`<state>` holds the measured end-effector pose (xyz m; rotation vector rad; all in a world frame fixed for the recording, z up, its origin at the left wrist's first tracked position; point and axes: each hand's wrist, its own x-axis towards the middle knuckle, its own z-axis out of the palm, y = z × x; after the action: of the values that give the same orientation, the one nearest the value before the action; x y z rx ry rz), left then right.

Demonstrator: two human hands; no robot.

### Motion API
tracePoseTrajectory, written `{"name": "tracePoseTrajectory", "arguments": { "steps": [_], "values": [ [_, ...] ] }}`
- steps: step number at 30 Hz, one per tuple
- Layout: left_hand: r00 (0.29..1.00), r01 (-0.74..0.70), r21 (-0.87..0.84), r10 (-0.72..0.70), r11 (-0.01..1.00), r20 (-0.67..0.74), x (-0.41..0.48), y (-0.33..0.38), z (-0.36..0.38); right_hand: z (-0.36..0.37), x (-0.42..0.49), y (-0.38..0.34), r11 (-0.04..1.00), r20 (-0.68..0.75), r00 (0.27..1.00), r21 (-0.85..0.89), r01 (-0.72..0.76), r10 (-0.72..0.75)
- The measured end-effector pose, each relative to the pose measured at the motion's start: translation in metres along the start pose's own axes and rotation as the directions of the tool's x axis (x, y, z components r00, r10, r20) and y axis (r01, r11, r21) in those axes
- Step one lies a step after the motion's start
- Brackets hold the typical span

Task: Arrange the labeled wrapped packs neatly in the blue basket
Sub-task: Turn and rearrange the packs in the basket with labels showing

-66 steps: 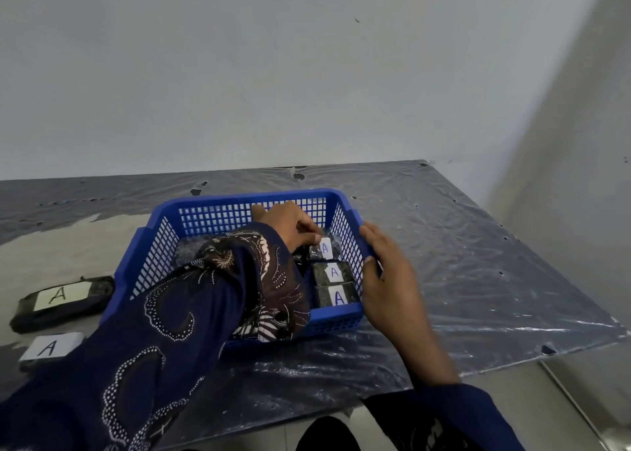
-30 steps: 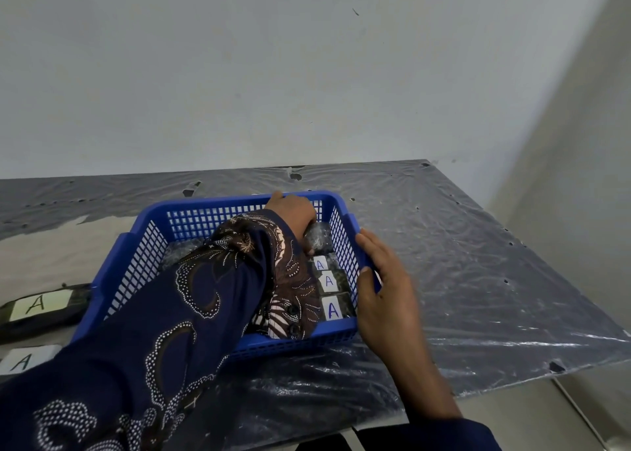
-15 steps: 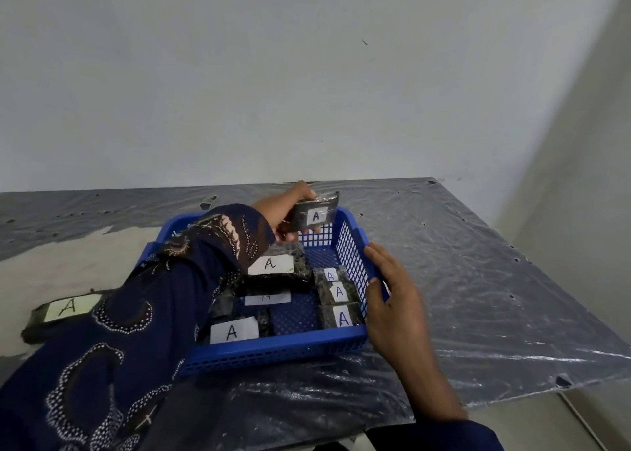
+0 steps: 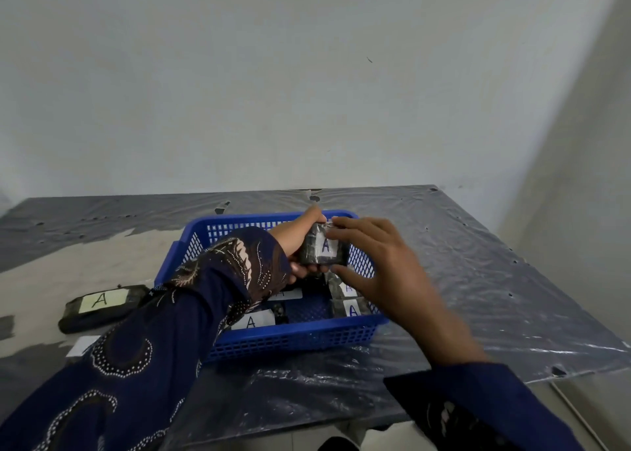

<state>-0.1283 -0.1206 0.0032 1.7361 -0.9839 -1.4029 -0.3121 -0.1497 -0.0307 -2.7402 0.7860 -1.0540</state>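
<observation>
A blue plastic basket [image 4: 297,336] sits mid-table. Above its far right part I hold a small dark wrapped pack [image 4: 322,249] with a white "A" label. My left hand [image 4: 298,239] grips it from the left; my right hand [image 4: 370,262] touches its right end with thumb and fingers. Inside the basket lie several labeled packs: one at the front left [image 4: 254,321], two along the right wall [image 4: 351,309]. My left sleeve hides the basket's left part.
Left of the basket, a larger dark pack [image 4: 99,303] labeled "A" lies on the table, and a white label [image 4: 82,345] shows partly under my sleeve. Crinkled plastic sheet [image 4: 478,280] covers the table. The wall is close behind; the table's edge runs near right.
My left hand lifted a small pack out of the basket's far right corner. My right hand left the basket's right rim and came up to the pack's right end.
</observation>
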Motion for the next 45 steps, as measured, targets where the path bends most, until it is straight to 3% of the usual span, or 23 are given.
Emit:
{"name": "tracePoseTrajectory", "arguments": {
  "steps": [6,13,16,18,22,31,35,45],
  "values": [
    [0.989,-0.029,-0.094,0.015,0.995,-0.147,0.001,-0.013,0.001,-0.005,0.024,0.004,0.99,0.157,0.978,0.002,0.14,-0.138],
    [0.956,-0.072,0.071,0.089,0.995,-0.279,0.011,-0.027,-0.005,0.002,0.038,0.004,0.972,0.263,0.944,-0.07,0.223,-0.198],
    [0.947,-0.08,0.209,0.139,0.975,-0.29,0.003,-0.028,-0.008,0.005,0.045,0.01,0.985,0.315,0.936,-0.022,0.172,-0.157],
    [0.935,-0.13,0.45,0.261,0.883,-0.241,-0.011,-0.032,-0.011,0.007,0.053,0.019,0.996,0.352,0.933,-0.033,0.089,-0.072],
    [0.864,-0.159,0.786,0.47,0.597,-0.182,-0.04,-0.061,-0.006,0.022,0.073,0.034,0.958,0.484,0.863,-0.288,0.003,0.143],
    [0.755,-0.181,0.935,0.652,0.306,-0.067,-0.055,-0.101,0.016,0.063,0.088,0.043,0.852,0.535,0.802,-0.519,0.063,0.267],
    [0.737,-0.173,0.952,0.674,0.253,-0.046,-0.053,-0.105,0.016,0.066,0.09,0.039,0.852,0.558,0.769,-0.523,0.036,0.311],
    [0.728,-0.146,0.957,0.683,0.25,-0.067,-0.051,-0.108,0.02,0.074,0.098,0.039,0.879,0.628,0.675,-0.472,-0.066,0.388]
  ]
}}
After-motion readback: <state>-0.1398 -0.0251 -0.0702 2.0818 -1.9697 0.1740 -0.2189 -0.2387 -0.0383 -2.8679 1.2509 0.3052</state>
